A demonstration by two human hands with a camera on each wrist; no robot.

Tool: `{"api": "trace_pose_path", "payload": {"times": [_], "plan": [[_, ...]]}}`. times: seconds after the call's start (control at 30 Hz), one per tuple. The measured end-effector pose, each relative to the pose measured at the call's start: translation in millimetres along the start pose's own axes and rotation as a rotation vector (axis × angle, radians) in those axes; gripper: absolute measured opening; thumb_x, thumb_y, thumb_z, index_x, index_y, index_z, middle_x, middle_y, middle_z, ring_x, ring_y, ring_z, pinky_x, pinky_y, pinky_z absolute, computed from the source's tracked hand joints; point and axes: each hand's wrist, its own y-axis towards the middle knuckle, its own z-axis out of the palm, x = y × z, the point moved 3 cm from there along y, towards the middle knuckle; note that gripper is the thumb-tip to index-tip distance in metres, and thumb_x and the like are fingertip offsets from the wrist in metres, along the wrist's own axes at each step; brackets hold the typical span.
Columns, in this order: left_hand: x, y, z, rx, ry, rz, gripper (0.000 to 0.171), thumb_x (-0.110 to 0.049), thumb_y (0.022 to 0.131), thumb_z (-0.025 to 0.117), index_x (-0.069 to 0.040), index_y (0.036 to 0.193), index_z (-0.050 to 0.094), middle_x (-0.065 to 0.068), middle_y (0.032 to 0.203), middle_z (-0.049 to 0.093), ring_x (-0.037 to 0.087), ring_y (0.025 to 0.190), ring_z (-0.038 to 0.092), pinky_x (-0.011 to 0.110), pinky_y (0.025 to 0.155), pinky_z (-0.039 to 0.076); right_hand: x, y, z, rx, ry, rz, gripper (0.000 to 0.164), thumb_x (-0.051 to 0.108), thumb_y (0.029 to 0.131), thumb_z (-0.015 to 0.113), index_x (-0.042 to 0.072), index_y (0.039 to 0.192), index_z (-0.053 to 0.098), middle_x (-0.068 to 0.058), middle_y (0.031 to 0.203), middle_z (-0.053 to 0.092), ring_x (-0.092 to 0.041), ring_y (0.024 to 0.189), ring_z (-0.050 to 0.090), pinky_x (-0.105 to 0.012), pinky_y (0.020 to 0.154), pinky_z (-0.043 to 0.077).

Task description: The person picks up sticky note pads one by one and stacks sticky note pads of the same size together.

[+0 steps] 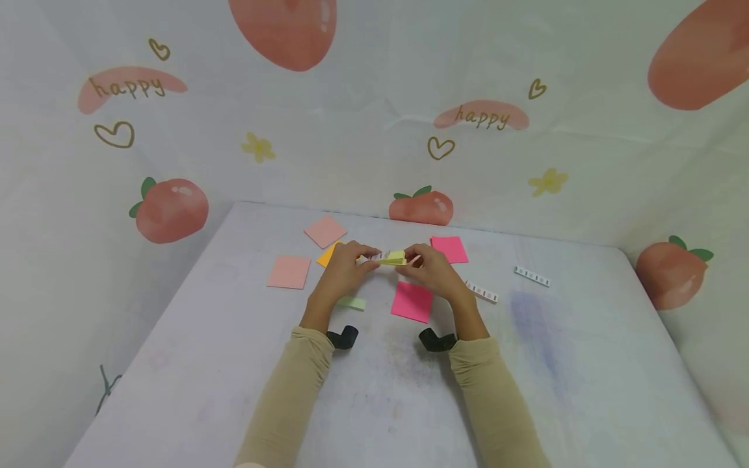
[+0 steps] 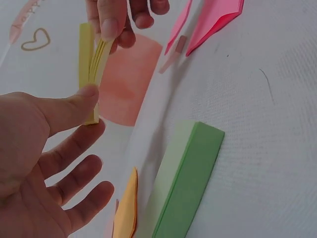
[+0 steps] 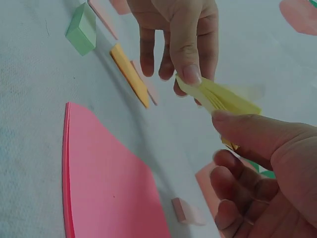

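A thin pad of yellow sticky notes (image 1: 395,257) is held up above the table between both hands, its sheets partly spread apart. My left hand (image 1: 345,268) pinches one end between thumb and index finger. At the other end, my right hand (image 1: 437,270) pinches the pad with its thumb on the near side. The remaining fingers of the left hand stay loosely spread in the left wrist view. Under the hands lie a bright pink pad of sticky notes (image 1: 412,303) and a light green pad (image 2: 190,183), which is narrow and thick.
An orange pad (image 1: 328,255) is partly hidden behind the left hand. Two pale pink pads (image 1: 289,272) lie at the left, and another bright pink pad (image 1: 450,249) lies behind the right hand. Two white strips with dark marks (image 1: 532,276) are on the right. A patterned cloth rises behind the table.
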Motion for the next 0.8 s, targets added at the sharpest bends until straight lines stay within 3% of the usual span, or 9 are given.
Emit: {"api": "trace_pose_path", "payload": {"times": [0.43,0.63,0.8], "plan": [[2.4,0.5,0.5,-0.024,-0.036,-0.062,0.035,-0.026,0.093,0.076,-0.015,0.125,0.07,0.006,0.116,0.071,0.029,0.113,0.06,0.044,0.102,0.05,-0.7,-5.2,7.5,-0.053,0.026,0.016,0.045,0.027,0.094,0.075,0.011,0.134,0.061,-0.01,0.107,0.065,-0.023,0.092,0.066,-0.029,0.072,0.053],[6.7,-0.7,-1.4,-0.005,-0.043,-0.095,0.031,-0.024,0.092,0.077,-0.014,0.12,0.072,0.005,0.114,0.073,0.028,0.111,0.062,0.044,0.1,0.051,-1.0,-4.3,14.2,-0.083,0.012,0.015,0.035,0.033,0.099,0.067,0.014,0.129,0.065,-0.01,0.11,0.069,-0.021,0.092,0.067,-0.028,0.072,0.053],[12.5,-2.4,-4.5,0.029,-0.053,-0.124,0.026,-0.022,0.091,0.077,-0.017,0.116,0.074,0.002,0.113,0.075,0.023,0.102,0.062,0.039,0.091,0.052,0.1,-5.5,16.9,-0.063,-0.014,0.025,0.029,0.024,0.099,0.068,0.013,0.126,0.067,-0.011,0.109,0.071,-0.021,0.088,0.067,-0.027,0.072,0.053]]}}
